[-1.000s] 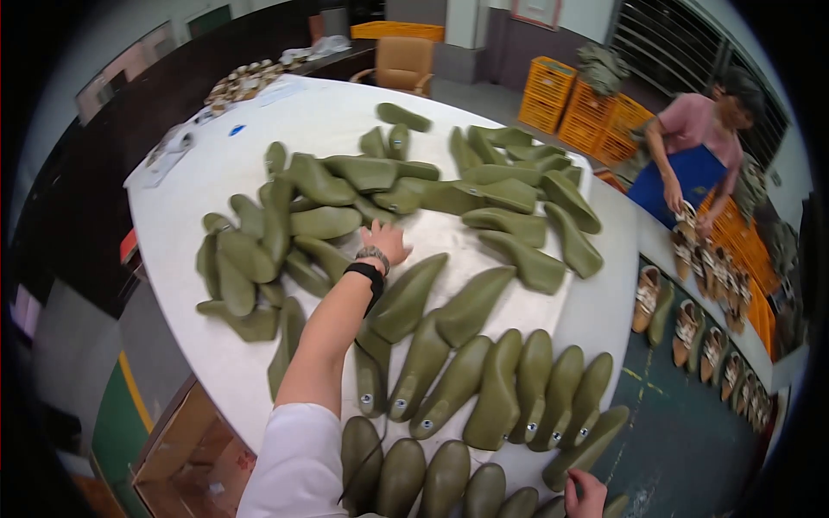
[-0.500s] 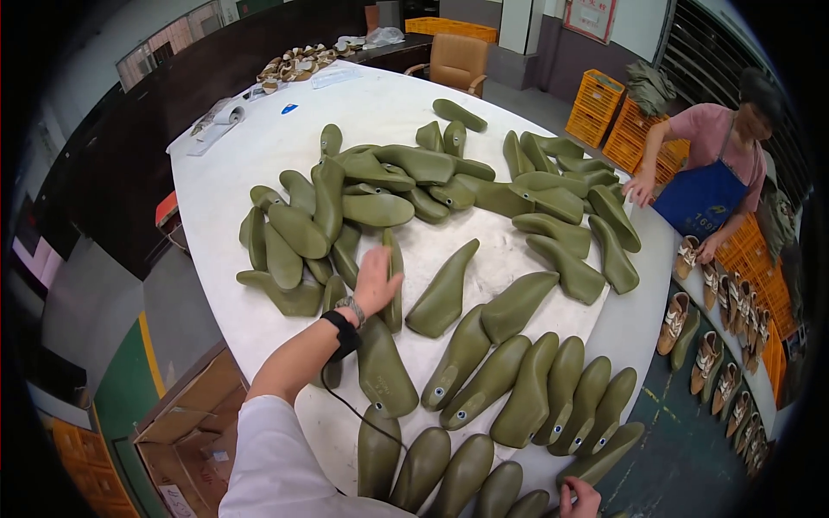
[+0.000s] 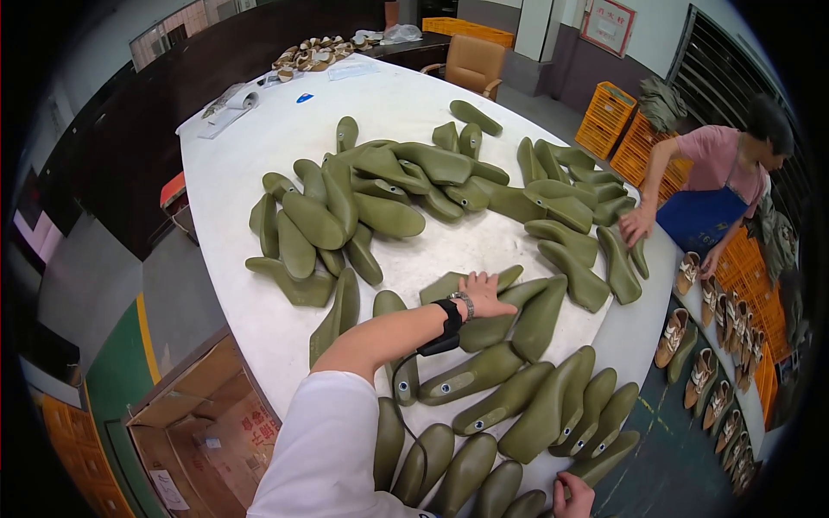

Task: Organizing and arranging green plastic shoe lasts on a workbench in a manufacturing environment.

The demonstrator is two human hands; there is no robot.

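Observation:
Green shoe lasts cover much of the white table. My left hand (image 3: 484,296) reaches to the middle, palm down and fingers stretched, touching a last (image 3: 442,288) that lies partly beneath it. Just in front of the hand are a second last (image 3: 489,330) and an upright-leaning last (image 3: 541,319). At the lower edge my right hand (image 3: 572,495) has curled fingers, close beside the end of a last (image 3: 608,459) in the near row. Whatever those fingers hold, if anything, is hidden. A black strap (image 3: 450,321) and a metal bracelet circle my left wrist.
A heap of lasts (image 3: 345,211) spreads across the table's far half. On the right, a person in a blue apron (image 3: 704,216) reaches toward the lasts. Shoes (image 3: 671,338) line a rack there, with orange crates (image 3: 607,118) behind. A cardboard box (image 3: 160,432) stands at lower left.
My left hand has moved right, from a standing last to the lasts at the middle, and its fingers have spread. Several near lasts have shifted. The other person's hand has moved onto the right-hand lasts.

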